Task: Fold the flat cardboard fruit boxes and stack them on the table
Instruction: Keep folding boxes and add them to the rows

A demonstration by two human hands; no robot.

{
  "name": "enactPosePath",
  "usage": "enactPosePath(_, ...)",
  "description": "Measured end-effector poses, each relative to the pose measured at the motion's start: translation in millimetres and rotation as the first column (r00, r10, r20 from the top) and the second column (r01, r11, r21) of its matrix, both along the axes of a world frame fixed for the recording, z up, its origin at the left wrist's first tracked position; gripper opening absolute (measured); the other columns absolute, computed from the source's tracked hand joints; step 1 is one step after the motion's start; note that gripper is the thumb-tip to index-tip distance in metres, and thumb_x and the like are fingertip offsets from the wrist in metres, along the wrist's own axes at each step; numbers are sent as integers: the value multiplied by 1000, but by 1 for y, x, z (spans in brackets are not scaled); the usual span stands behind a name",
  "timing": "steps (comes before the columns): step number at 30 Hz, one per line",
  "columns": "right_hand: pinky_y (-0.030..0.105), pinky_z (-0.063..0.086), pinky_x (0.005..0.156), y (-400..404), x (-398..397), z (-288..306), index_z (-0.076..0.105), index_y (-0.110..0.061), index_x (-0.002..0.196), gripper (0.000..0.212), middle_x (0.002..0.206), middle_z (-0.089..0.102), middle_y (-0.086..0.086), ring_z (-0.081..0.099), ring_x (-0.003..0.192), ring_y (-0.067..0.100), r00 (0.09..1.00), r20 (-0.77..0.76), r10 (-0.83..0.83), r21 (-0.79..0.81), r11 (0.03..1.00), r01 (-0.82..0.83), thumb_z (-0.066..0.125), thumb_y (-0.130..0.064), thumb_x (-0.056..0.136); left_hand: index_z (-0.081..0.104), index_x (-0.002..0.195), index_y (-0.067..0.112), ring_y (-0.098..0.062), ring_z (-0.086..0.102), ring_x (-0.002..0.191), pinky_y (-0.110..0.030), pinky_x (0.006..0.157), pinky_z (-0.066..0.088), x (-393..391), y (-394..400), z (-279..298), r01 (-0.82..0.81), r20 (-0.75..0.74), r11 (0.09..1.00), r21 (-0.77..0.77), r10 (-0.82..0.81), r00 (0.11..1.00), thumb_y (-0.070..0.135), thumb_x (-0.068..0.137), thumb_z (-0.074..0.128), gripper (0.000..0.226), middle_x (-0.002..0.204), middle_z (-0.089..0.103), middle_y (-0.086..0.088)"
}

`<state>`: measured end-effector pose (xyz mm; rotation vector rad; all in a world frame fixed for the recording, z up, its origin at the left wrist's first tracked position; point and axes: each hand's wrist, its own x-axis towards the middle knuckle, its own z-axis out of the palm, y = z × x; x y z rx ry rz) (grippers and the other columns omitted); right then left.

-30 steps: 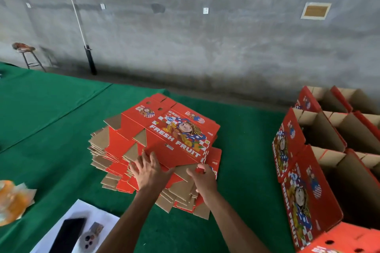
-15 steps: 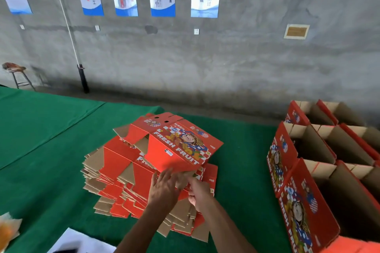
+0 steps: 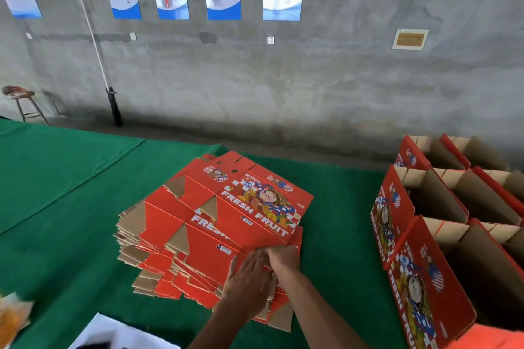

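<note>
A pile of flat red "FRESH FRUIT" cardboard boxes [image 3: 170, 241] lies in the middle of the green table [image 3: 62, 178]. The top flat box [image 3: 255, 201] is tilted, its near edge raised off the pile. My left hand [image 3: 245, 280] lies with straight fingers under that near edge. My right hand [image 3: 283, 259] grips the same edge beside it, fingers curled over the cardboard flap. Both hands touch each other at the box's near corner.
Several folded open red boxes [image 3: 425, 221] stand side by side at the table's right end. A white sheet [image 3: 113, 331] and an orange packet [image 3: 11, 317] lie at the near left. A grey wall with posters and a stool [image 3: 22, 102] stand beyond the table.
The top flat box has been lifted at its near edge and shifted toward the right. Both hands have come together at that edge. The camera has tilted upward.
</note>
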<state>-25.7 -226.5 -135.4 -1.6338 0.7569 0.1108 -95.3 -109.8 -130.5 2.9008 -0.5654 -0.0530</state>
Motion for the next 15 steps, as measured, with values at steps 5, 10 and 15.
enactPosePath(5,36,58,72,-23,-21,-2,68,-3,107,21,104,74,16,72,90,29,985,126,-120,159,982,99,68,-20,95,24,158,36,-9,23,154,-48,125,-8,-8,-5,-3,67,10,986,-152,-66,998,57,103,32,59,163,35,16)
enactPosePath(10,58,58,91,-93,-66,30,55,-14,111,22,109,69,15,71,98,35,929,317,-192,193,972,135,68,-27,99,41,148,32,6,28,144,-50,125,19,-9,-14,29,197,320,882,-428,-57,946,46,105,42,45,153,45,19)
enactPosePath(15,44,55,90,-196,-137,72,65,-27,123,21,123,68,6,64,105,22,905,399,-148,-215,944,249,61,-31,103,31,157,30,-10,16,154,-55,125,13,-6,-4,67,74,364,870,-488,126,923,65,101,37,66,166,24,10)
